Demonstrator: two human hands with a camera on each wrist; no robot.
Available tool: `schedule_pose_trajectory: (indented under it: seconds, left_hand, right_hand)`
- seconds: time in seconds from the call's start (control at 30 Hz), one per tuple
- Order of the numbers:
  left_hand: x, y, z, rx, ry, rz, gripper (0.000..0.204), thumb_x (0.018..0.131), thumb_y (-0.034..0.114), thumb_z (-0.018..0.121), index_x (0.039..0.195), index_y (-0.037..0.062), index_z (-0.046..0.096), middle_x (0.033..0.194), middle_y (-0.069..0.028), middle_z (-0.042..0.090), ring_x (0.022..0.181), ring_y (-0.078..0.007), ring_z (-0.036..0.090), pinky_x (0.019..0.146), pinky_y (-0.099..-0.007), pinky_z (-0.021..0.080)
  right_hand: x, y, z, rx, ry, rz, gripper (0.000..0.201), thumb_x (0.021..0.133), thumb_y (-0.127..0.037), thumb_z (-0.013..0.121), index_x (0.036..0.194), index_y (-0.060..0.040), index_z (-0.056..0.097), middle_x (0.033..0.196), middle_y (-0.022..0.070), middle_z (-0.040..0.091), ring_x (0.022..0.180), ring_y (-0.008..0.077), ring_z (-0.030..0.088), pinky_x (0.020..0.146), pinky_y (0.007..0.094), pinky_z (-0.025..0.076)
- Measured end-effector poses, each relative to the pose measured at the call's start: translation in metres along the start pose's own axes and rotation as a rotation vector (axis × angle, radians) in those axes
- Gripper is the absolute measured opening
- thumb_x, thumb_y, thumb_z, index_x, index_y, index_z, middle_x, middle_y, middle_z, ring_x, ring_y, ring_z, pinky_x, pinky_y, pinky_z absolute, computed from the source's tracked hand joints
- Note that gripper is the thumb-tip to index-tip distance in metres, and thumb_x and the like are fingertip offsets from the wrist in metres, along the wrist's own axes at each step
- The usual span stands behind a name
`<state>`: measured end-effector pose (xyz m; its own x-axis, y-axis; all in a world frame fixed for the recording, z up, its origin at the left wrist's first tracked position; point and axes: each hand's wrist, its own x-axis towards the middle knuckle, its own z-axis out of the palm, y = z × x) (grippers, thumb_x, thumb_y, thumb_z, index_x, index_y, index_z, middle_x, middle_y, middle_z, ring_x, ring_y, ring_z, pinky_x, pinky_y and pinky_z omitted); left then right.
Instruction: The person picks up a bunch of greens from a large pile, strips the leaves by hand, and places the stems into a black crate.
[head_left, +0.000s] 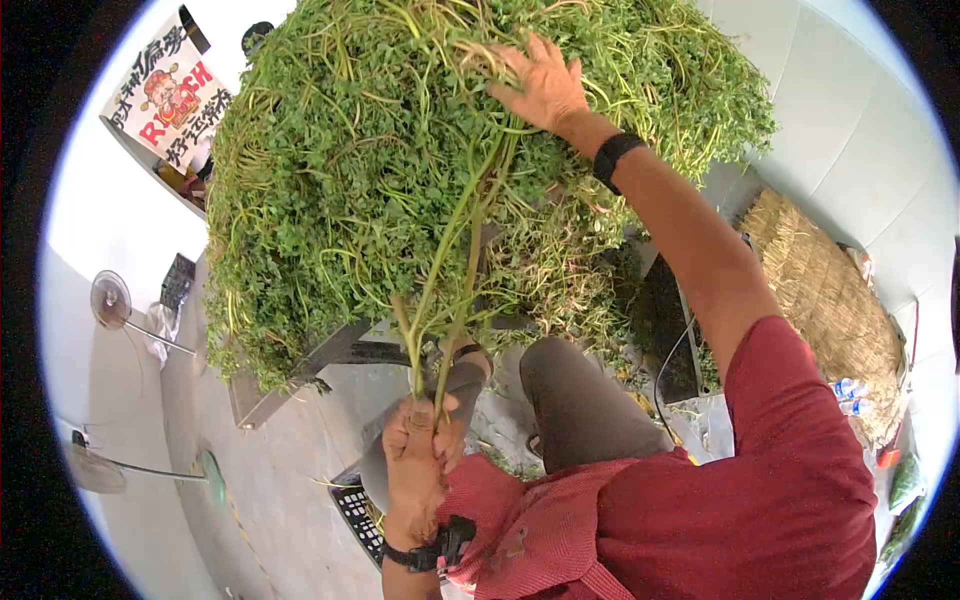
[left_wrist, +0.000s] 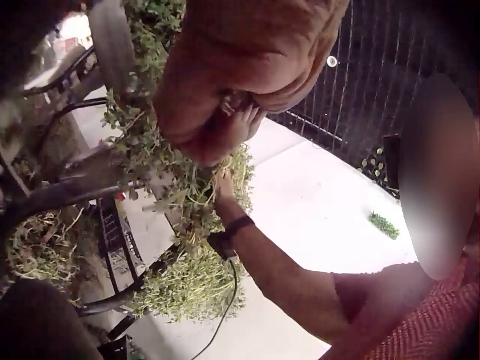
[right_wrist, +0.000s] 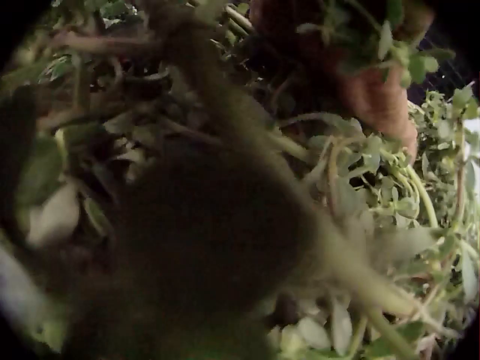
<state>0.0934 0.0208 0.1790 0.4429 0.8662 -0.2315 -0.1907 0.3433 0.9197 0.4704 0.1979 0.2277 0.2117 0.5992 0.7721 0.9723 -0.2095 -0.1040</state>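
A big heap of leafy green stems (head_left: 330, 180), small-leaved and tangled, fills the top of the head view. Low in that view, my left hand (head_left: 412, 455) grips the lower ends of several long, thick stems (head_left: 450, 270) that run up into the heap. Seen from the left wrist, the same hand (left_wrist: 247, 67) has its fingers curled in. My right hand (head_left: 545, 88) lies on the upper part of the heap with fingers spread among pale stems. In the right wrist view part of the hand (right_wrist: 379, 101) shows behind leaves; blurred stems cover the rest.
The heap rests on a dark-framed table (head_left: 290, 375) in front of my knees (head_left: 590, 400). A black plastic crate (head_left: 358, 515) stands on the floor by my left arm. Fans (head_left: 112, 300) are at the left, and a straw mat (head_left: 820, 300) with bottles lies at the right.
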Motion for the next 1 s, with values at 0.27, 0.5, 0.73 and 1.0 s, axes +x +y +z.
schedule_pose_trajectory:
  seconds: [0.27, 0.5, 0.73, 1.0]
  left_hand:
    - [-0.044, 0.007, -0.035, -0.007, 0.076, 0.002, 0.027, 0.092, 0.028, 0.051, 0.089, 0.001, 0.057, 0.049, 0.0053, 0.031, 0.039, -0.0052, 0.029, 0.034, -0.02, 0.021]
    - [-0.077, -0.002, -0.064, 0.02, 0.185, -0.006, 0.034, 0.091, 0.031, 0.053, 0.087, -0.0019, 0.056, 0.048, 0.0024, 0.035, 0.037, -0.0057, 0.029, 0.033, -0.0202, 0.021]
    - [-0.059, -0.01, -0.048, -0.193, 0.133, -0.031, 0.03, 0.094, 0.026, 0.048, 0.089, -0.0021, 0.057, 0.045, 0.0049, 0.027, 0.036, -0.0051, 0.022, 0.031, -0.0209, 0.017]
    - [-0.076, 0.003, -0.04, -0.113, 0.189, -0.002, 0.03, 0.093, 0.027, 0.05, 0.089, -0.002, 0.056, 0.045, 0.0052, 0.027, 0.035, -0.0048, 0.022, 0.031, -0.0207, 0.018]
  right_hand:
    - [0.011, 0.012, 0.01, 0.254, 0.083, 0.059, 0.064, 0.078, -0.06, 0.052, 0.128, -0.0212, 0.047, 0.129, 0.0198, 0.042, 0.121, 0.0353, 0.038, 0.099, 0.0448, 0.034]
    - [0.015, 0.0, 0.0, 0.284, -0.116, 0.065, 0.072, 0.077, -0.063, 0.052, 0.131, -0.0163, 0.043, 0.128, 0.0261, 0.041, 0.122, 0.0357, 0.039, 0.094, 0.0409, 0.042]
    - [-0.016, 0.003, -0.022, 0.378, -0.056, -0.12, 0.084, 0.074, -0.066, 0.054, 0.14, -0.021, 0.028, 0.14, 0.0266, 0.025, 0.127, 0.0443, 0.029, 0.105, 0.0504, 0.025]
    - [-0.047, 0.007, -0.034, 0.172, 0.109, -0.379, 0.042, 0.074, -0.053, 0.063, 0.112, -0.0364, 0.056, 0.142, 0.0088, 0.027, 0.129, 0.0355, 0.029, 0.099, 0.0607, 0.023]
